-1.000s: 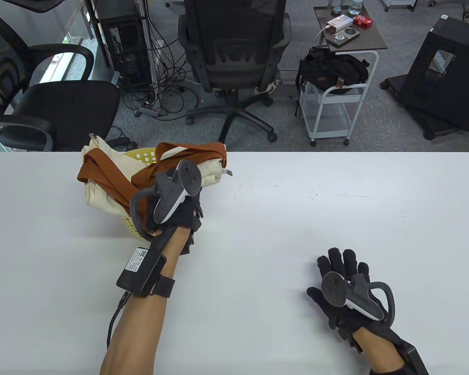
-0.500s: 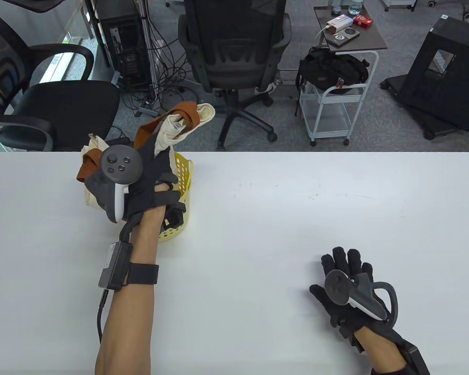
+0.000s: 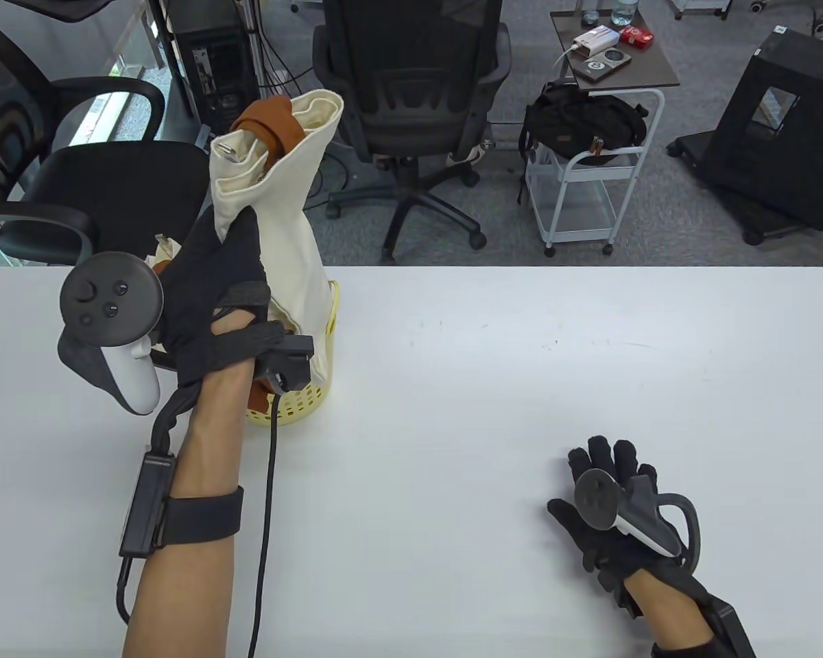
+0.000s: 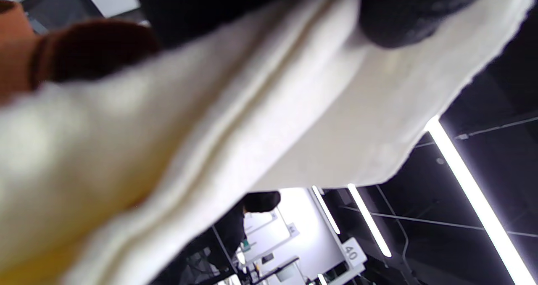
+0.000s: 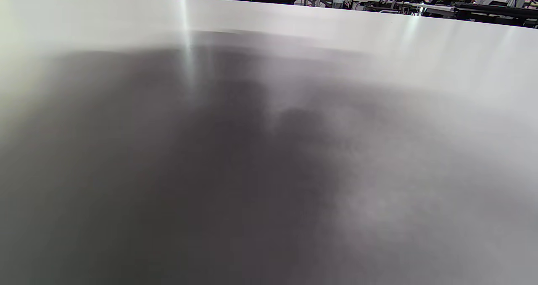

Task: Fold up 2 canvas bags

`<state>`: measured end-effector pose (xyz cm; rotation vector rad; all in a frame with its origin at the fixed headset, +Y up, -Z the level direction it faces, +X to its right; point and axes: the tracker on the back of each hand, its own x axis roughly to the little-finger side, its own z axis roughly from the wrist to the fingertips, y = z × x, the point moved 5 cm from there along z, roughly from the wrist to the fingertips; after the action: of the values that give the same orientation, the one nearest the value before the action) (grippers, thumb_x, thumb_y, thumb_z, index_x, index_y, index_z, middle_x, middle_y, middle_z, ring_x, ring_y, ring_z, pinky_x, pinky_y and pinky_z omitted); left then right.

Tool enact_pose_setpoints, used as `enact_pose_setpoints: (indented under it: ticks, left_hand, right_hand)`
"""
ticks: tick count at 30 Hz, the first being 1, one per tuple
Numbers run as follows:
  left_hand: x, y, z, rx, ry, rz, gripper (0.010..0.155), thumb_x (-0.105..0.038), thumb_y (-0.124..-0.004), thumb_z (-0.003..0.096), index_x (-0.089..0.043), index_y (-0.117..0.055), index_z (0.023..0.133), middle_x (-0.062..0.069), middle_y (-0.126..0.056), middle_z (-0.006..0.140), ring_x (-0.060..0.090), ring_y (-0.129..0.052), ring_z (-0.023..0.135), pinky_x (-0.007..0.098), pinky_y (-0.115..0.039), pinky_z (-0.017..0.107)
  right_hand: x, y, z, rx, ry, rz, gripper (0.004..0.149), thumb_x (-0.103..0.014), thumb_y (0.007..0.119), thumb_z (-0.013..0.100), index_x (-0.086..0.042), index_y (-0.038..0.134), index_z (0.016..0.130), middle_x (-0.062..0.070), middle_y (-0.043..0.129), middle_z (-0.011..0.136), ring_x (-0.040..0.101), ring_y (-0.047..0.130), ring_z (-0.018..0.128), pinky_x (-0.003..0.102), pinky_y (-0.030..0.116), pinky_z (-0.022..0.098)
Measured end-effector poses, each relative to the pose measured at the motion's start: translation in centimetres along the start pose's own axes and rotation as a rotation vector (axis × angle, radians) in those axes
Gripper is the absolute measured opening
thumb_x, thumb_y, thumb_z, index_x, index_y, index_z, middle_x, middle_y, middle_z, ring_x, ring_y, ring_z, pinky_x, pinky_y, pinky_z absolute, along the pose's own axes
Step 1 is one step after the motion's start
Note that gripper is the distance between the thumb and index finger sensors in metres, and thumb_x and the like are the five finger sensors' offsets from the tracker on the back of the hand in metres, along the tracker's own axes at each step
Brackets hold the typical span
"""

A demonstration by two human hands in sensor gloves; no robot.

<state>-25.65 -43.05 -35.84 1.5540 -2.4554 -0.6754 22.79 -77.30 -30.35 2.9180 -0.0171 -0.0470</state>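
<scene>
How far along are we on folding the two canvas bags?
Nothing is folded yet. In hand: the left hand grips one cream canvas bag with brown straps, raised above the yellow basket, its lower end at the basket. A second bag shows behind the hand. The right hand rests flat on the table, holding nothing. Left: lay out and fold both bags.

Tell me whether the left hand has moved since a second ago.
Yes. The left hand, gripping the cream canvas bag, has risen and shifted left relative to the yellow basket, pulling the bag up out of it.
</scene>
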Motion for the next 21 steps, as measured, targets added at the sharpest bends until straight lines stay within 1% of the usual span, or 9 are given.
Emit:
enact_pose_setpoints:
  ticks: [5,7,10,13,15,17,20,21]
  left_hand:
    - [-0.1,0.8,-1.3,0.045,0.0,-0.112,0.048,-0.047,-0.083,0.0442,-0.018,-0.089,0.082,0.011,-0.098,0.078,0.032,-0.115,0.055,0.034,-0.103,0.031]
    - [-0.2,0.7,-1.9,0.107,-0.001,-0.157,0.048,-0.046,-0.083,0.0443,-0.017,-0.09,0.081,0.012,-0.099,0.076,0.033,-0.116,0.052,0.034,-0.103,0.029]
    - [0.2,0.3,-3.1,0.186,-0.006,-0.128,0.048,-0.047,-0.083,0.0443,-0.016,-0.091,0.08,0.012,-0.1,0.075,0.031,-0.117,0.047,0.032,-0.103,0.026]
    - [1.5,-1.2,-4.0,0.281,0.019,-0.138,0.048,-0.047,-0.082,0.0445,-0.017,-0.09,0.081,0.013,-0.099,0.075,0.031,-0.117,0.047,0.033,-0.103,0.025]
    - [2.9,-2.5,-4.8,0.338,0.026,-0.1,0.048,-0.049,-0.081,0.0448,-0.019,-0.09,0.081,0.01,-0.099,0.076,0.029,-0.117,0.048,0.033,-0.101,0.027]
    - [5.0,-3.9,-5.9,0.384,0.042,-0.075,0.047,-0.05,-0.081,0.0449,-0.02,-0.09,0.08,0.009,-0.1,0.075,0.028,-0.117,0.047,0.032,-0.101,0.027]
    - [8.4,-6.5,-7.5,0.489,0.086,-0.103,0.047,-0.051,-0.082,0.0448,-0.019,-0.092,0.078,0.008,-0.102,0.071,0.028,-0.117,0.046,0.032,-0.101,0.026]
    - [9.2,-7.1,-7.9,0.509,0.096,-0.111,0.046,-0.052,-0.082,0.0451,-0.019,-0.092,0.077,0.008,-0.102,0.071,0.028,-0.117,0.047,0.032,-0.101,0.027]
  right_hand:
    - [0.2,0.1,0.1,-0.003,0.009,0.0,0.079,-0.065,0.051,0.042,-0.028,0.027,0.108,0.006,0.01,0.116,0.041,0.009,0.105,0.066,0.023,0.074]
    - [0.1,0.0,0.0,0.001,0.008,-0.002,0.079,-0.065,0.051,0.042,-0.028,0.027,0.108,0.006,0.011,0.116,0.041,0.009,0.105,0.066,0.023,0.074]
    - [-0.1,0.1,0.0,0.004,-0.002,-0.004,0.079,-0.065,0.051,0.042,-0.028,0.027,0.108,0.006,0.011,0.116,0.041,0.009,0.105,0.066,0.023,0.074]
    - [-0.3,0.1,0.1,0.001,-0.005,-0.006,0.079,-0.065,0.051,0.042,-0.028,0.027,0.108,0.006,0.011,0.116,0.041,0.009,0.105,0.066,0.022,0.074]
    - [-0.3,0.1,0.1,0.002,-0.003,-0.009,0.079,-0.065,0.05,0.042,-0.028,0.027,0.108,0.006,0.011,0.116,0.041,0.009,0.105,0.067,0.021,0.074]
    - [-0.1,0.0,0.1,0.007,-0.004,0.01,0.079,-0.065,0.051,0.042,-0.028,0.027,0.108,0.006,0.011,0.116,0.041,0.009,0.105,0.067,0.021,0.073]
    - [0.1,-0.1,0.2,0.009,-0.005,0.032,0.079,-0.065,0.051,0.042,-0.028,0.027,0.108,0.006,0.011,0.116,0.041,0.009,0.106,0.067,0.021,0.073]
    - [0.1,-0.2,0.1,0.008,-0.007,0.04,0.079,-0.065,0.051,0.042,-0.027,0.026,0.108,0.006,0.011,0.116,0.041,0.009,0.105,0.067,0.021,0.073]
